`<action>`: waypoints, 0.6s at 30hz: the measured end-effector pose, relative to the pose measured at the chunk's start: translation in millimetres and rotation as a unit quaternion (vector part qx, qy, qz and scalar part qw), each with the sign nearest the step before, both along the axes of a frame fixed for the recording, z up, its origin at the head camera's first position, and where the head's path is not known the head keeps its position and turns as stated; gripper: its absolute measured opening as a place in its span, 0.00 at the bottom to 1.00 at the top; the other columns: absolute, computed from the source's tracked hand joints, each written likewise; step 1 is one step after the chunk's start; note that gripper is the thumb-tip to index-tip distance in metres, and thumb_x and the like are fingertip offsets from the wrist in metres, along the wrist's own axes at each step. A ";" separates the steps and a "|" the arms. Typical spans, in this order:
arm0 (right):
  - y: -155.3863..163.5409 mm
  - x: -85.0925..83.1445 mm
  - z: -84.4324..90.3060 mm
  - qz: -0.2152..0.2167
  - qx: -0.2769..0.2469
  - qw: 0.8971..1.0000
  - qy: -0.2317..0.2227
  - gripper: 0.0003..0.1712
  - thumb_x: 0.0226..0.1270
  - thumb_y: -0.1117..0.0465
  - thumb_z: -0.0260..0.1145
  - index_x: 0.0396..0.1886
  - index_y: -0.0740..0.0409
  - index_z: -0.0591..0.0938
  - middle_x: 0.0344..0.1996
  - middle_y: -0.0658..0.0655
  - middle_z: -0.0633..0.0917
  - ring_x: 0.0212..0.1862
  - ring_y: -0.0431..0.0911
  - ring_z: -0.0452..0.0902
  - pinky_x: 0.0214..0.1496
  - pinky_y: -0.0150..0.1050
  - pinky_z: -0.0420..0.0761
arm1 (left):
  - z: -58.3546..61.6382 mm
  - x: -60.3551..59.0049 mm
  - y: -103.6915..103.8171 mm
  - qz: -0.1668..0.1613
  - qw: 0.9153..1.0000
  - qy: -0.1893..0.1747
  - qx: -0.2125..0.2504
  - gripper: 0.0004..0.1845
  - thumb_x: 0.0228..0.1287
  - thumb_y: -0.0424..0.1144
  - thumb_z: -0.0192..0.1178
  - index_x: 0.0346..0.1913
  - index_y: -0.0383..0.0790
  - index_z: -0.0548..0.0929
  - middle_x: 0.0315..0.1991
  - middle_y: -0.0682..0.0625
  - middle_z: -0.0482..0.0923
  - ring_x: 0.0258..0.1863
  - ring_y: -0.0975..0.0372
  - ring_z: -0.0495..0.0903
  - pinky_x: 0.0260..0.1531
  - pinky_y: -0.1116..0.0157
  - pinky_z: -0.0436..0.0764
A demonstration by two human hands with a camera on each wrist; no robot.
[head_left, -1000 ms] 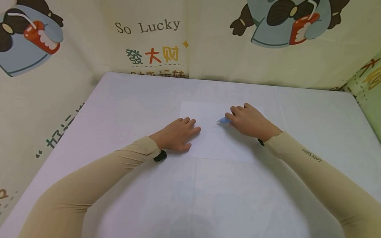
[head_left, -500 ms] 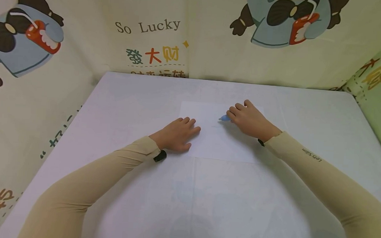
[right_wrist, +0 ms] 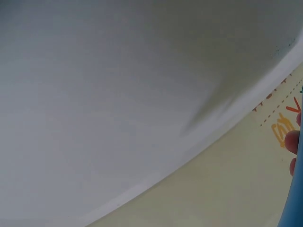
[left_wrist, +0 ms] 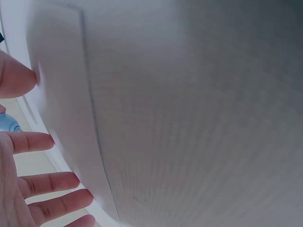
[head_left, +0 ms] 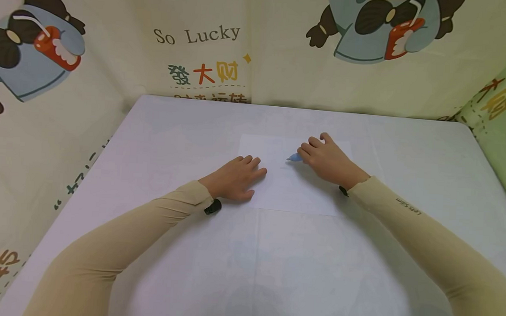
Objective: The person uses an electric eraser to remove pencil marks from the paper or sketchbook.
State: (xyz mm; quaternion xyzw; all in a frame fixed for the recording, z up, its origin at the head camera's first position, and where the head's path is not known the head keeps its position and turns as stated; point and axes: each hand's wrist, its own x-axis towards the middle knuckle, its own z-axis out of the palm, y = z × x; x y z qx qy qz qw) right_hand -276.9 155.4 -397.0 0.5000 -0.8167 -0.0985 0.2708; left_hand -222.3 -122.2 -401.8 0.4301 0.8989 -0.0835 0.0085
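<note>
One blue pen [head_left: 294,157] pokes leftward from the right hand's [head_left: 328,159] curled grip.

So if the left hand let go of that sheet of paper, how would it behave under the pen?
The sheet of paper looks thin and flat, so it is probably light and floppy. On the smooth white table it would likely slide. The left hand lies flat on its edge while the right hand holds the blue pen.

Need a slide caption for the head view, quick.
Left hand flat on paper sheet; right hand holds blue pen on it.
</note>
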 end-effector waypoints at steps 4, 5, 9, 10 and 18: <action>1.4 -0.3 -2.0 0.002 -0.015 1.000 0.011 0.15 0.53 0.63 0.70 0.37 0.64 0.76 0.30 0.55 0.78 0.35 0.51 0.69 0.46 0.49 0.70 | -1.1 -0.2 1.8 0.003 1.000 -0.001 -0.004 0.26 0.58 0.49 0.52 0.59 0.42 0.69 0.51 0.43 0.71 0.45 0.53 0.71 0.47 0.57 0.74; 1.4 -0.6 -2.0 0.002 -0.015 1.000 0.012 0.15 0.53 0.63 0.70 0.37 0.63 0.76 0.30 0.55 0.79 0.35 0.51 0.69 0.46 0.50 0.70 | -1.6 -0.5 1.7 0.003 1.000 -0.001 -0.003 0.26 0.58 0.49 0.52 0.59 0.42 0.69 0.51 0.43 0.71 0.45 0.53 0.71 0.46 0.57 0.74; 1.9 -0.2 -1.7 -0.002 -0.012 1.000 0.008 0.12 0.54 0.65 0.69 0.38 0.62 0.78 0.31 0.55 0.79 0.36 0.51 0.70 0.46 0.50 0.69 | -3.1 -0.9 1.4 0.004 1.000 -0.001 0.002 0.26 0.58 0.49 0.52 0.59 0.42 0.69 0.51 0.43 0.71 0.44 0.53 0.72 0.46 0.57 0.74; 2.1 -0.1 -2.1 -0.003 -0.011 1.000 0.003 0.12 0.54 0.66 0.69 0.38 0.62 0.78 0.31 0.55 0.79 0.36 0.50 0.70 0.46 0.50 0.69 | -3.2 -0.6 1.3 0.005 1.000 -0.003 0.005 0.26 0.58 0.49 0.52 0.58 0.42 0.69 0.51 0.43 0.71 0.44 0.53 0.71 0.46 0.57 0.74; 0.1 2.9 -4.8 0.017 -0.008 0.999 -0.041 0.13 0.54 0.67 0.69 0.40 0.59 0.78 0.33 0.53 0.81 0.40 0.50 0.71 0.51 0.53 0.69 | -3.9 1.4 1.3 0.007 1.000 -0.003 0.009 0.26 0.56 0.48 0.53 0.57 0.42 0.69 0.50 0.43 0.71 0.44 0.54 0.71 0.45 0.58 0.74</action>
